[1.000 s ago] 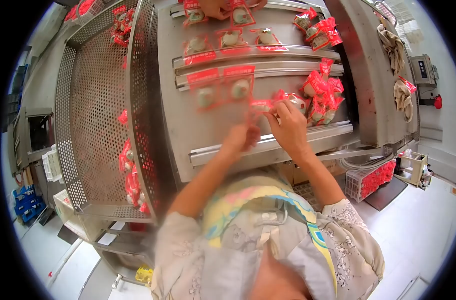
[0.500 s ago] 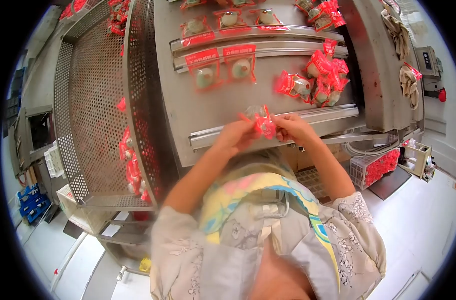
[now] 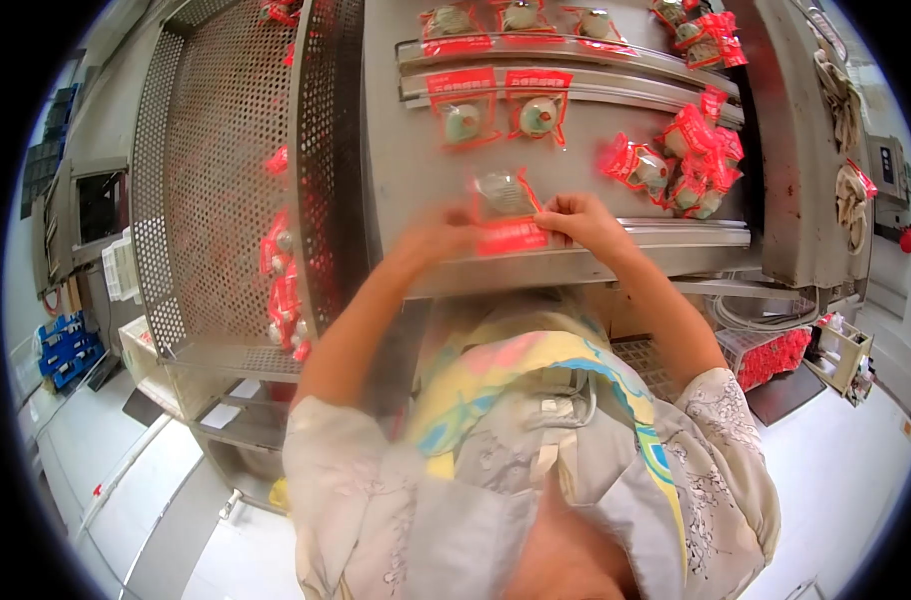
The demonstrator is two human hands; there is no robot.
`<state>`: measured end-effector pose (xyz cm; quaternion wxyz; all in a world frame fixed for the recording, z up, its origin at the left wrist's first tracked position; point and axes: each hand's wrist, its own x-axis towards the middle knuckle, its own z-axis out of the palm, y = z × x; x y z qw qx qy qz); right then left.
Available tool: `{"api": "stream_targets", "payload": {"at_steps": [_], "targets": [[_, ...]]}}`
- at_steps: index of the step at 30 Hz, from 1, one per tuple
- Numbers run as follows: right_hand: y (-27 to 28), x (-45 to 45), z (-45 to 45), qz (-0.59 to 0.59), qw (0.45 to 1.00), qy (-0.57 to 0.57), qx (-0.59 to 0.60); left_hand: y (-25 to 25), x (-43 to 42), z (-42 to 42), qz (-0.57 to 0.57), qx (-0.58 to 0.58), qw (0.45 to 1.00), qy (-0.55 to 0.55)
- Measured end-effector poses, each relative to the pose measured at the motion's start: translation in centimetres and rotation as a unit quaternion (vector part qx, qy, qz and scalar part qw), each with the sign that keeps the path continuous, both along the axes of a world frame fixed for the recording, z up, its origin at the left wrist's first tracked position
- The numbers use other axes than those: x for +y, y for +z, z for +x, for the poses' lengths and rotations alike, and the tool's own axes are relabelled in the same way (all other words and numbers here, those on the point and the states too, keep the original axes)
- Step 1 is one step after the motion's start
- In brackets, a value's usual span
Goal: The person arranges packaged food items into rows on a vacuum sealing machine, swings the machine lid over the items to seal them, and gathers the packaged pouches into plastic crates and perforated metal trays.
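Observation:
A red-and-clear packet (image 3: 511, 232) with a pale round item inside lies near the front of the metal table (image 3: 406, 180), its red end toward me. My right hand (image 3: 581, 222) pinches the packet's right corner. At the packet's left edge is my left hand (image 3: 441, 238), smeared by motion, its fingers not readable. Two flat packets, one on the left (image 3: 463, 118) and one on the right (image 3: 538, 115), lie side by side beyond it. To the right is a heap of crumpled packets (image 3: 691, 165).
A perforated metal tray (image 3: 221, 180) with several packets stands at the left. Metal rails (image 3: 576, 88) cross the table, with more packets behind them. Cloths (image 3: 851, 210) hang on the right frame. A crate of red packets (image 3: 771, 355) sits below right.
The packet between my hands was bunched up and is now spread flat, its red end toward me. My left hand has moved left. The whole view has shifted, so the table appears further right.

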<state>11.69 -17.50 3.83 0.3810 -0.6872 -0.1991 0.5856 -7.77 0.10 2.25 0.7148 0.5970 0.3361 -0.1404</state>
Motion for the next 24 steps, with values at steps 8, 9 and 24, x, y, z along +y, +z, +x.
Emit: {"api": "stream_targets", "payload": {"at_steps": [8, 9, 24], "targets": [[-2.4, 5.3, -3.0, 0.026, 0.977, 0.041, -0.206, 1.4, 1.3, -1.7, 0.411, 0.004, 0.911, -0.037], [-2.6, 5.3, -3.0, 0.016, 0.977, 0.044, -0.207, 1.6, 1.2, -1.7, 0.428, 0.005, 0.902, -0.044], [-2.1, 5.0, -1.6, -0.009, 0.968, 0.192, -0.163, -1.5, 3.8, -2.6, 0.245, 0.009, 0.967, -0.069]]}}
